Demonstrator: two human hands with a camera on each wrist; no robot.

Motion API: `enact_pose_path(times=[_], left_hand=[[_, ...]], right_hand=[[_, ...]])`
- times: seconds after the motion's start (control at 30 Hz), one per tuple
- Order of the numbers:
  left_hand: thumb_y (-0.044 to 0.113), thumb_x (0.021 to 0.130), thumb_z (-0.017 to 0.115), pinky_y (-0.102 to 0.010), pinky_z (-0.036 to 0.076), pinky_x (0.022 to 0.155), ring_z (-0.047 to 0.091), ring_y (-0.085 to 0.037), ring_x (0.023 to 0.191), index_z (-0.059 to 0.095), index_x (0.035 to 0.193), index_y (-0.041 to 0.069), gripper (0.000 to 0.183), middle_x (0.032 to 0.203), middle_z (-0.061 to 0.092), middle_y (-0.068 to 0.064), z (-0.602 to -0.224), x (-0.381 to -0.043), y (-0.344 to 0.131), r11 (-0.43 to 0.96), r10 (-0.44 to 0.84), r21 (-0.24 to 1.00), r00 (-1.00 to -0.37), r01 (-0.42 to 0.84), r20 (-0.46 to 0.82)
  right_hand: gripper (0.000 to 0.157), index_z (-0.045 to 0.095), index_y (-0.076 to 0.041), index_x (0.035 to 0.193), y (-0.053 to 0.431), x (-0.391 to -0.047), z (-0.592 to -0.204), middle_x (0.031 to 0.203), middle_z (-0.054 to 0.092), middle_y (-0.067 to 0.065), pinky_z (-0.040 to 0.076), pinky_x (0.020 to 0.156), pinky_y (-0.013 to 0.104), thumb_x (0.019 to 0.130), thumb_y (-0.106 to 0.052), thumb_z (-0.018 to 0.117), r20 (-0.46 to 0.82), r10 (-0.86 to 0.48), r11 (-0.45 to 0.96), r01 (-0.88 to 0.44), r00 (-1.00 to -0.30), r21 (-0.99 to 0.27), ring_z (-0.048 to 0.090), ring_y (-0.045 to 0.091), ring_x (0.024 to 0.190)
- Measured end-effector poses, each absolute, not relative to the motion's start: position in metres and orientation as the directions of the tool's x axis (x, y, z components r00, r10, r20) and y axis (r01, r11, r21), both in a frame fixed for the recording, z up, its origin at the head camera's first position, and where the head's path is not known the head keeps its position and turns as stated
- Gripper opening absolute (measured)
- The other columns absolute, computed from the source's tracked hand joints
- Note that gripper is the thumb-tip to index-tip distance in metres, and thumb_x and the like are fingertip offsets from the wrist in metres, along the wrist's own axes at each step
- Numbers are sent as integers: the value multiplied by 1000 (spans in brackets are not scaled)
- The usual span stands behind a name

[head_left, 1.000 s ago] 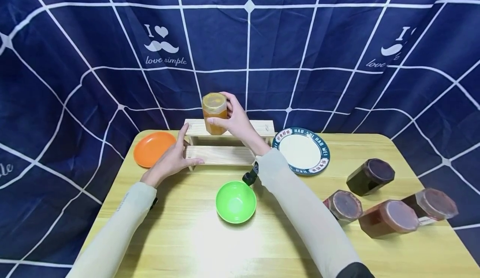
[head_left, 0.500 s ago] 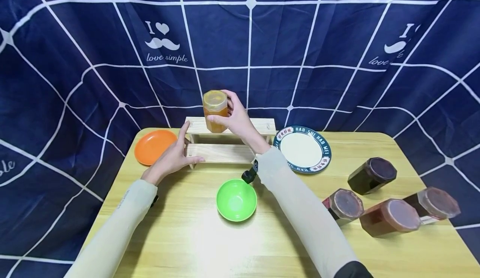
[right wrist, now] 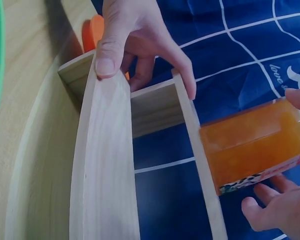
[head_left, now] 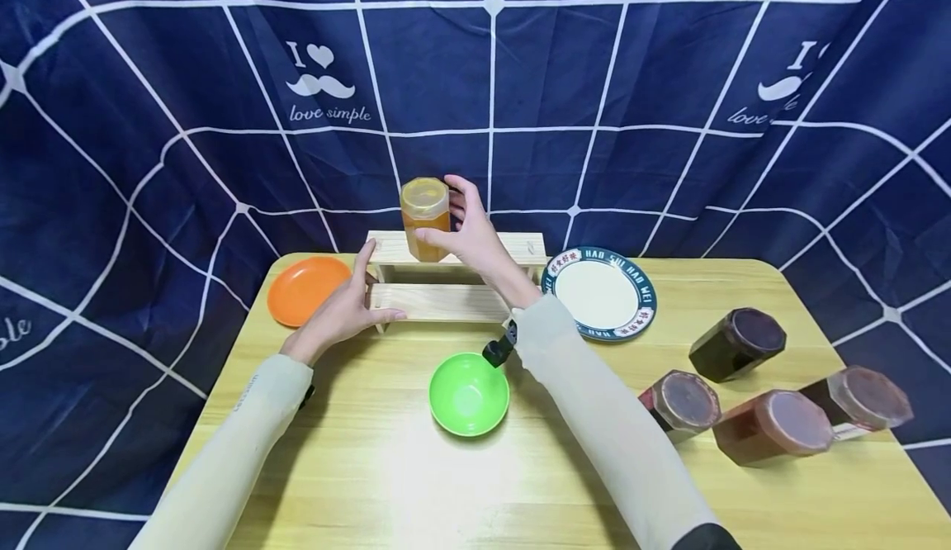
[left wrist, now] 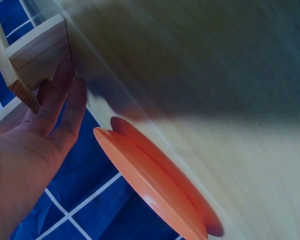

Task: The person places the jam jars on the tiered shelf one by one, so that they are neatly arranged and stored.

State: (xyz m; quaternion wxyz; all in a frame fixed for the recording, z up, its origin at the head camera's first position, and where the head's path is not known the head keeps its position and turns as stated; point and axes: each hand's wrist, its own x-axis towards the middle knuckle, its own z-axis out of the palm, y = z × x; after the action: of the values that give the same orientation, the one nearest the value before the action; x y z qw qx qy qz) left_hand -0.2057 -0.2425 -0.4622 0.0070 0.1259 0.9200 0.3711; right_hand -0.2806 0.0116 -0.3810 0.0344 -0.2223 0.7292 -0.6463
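A two-tier wooden shelf (head_left: 446, 303) stands at the back of the table. My left hand (head_left: 340, 312) grips its left end; in the right wrist view, the thumb (right wrist: 107, 64) presses the lower board and a finger reaches the upper one. On the upper board stands a lidded jar of amber contents (head_left: 426, 218), left of the middle. My right hand (head_left: 481, 246) is spread around the jar's right side. Its thumb lies across the jar's front, and its fingers stand slightly off it in the right wrist view (right wrist: 282, 205). Whether the thumb touches is hard to tell.
A green bowl (head_left: 469, 395) sits in front of the shelf. To the left lies an orange plate (head_left: 306, 290), to the right a white plate with a dark rim (head_left: 603, 294). Several dark and reddish jars (head_left: 773, 428) stand at the right. A blue cloth (head_left: 594, 79) hangs behind.
My right hand's fingers have loosened and moved slightly away from the amber jar. The jar stays on the upper board, and my left hand keeps its grip on the shelf.
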Motion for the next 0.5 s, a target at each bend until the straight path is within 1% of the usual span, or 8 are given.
enact_pose_path(times=[0.1,0.27,0.37,0.5], left_hand=[[37,88,96,-46,50,80,62,-32,91,-4,175,21,134,115,65,-20,-463,-207,-242,690,243,687,-967,229,78],[38,88,96,-48,50,84,63,-34,97,-6,175,20,135,118,64,-21,-462,-209,-242,684,246,695,-967,223,69],[37,88,96,-49,50,86,63,-35,100,-7,175,20,136,118,64,-22,-461,-209,-244,684,237,698,-970,212,62],[37,88,96,-49,50,85,63,-36,100,-7,175,19,136,118,64,-23,-461,-211,-244,684,244,696,-968,217,62]], right_hand=[[95,29,-12,167,18,-275,-377,163,45,16,30,124,58,92,-8,88,238,-339,59,-273,-910,-960,44,29,152],[91,30,-10,166,31,-262,-368,166,40,22,28,125,59,94,-7,86,273,-293,12,-289,-916,-957,39,35,156],[89,31,-11,166,39,-254,-361,166,39,22,28,126,57,95,-8,85,279,-278,-4,-289,-919,-957,39,33,156],[84,33,-11,165,51,-243,-355,163,44,19,29,126,53,97,-7,82,286,-239,-31,-287,-928,-957,42,30,155]])
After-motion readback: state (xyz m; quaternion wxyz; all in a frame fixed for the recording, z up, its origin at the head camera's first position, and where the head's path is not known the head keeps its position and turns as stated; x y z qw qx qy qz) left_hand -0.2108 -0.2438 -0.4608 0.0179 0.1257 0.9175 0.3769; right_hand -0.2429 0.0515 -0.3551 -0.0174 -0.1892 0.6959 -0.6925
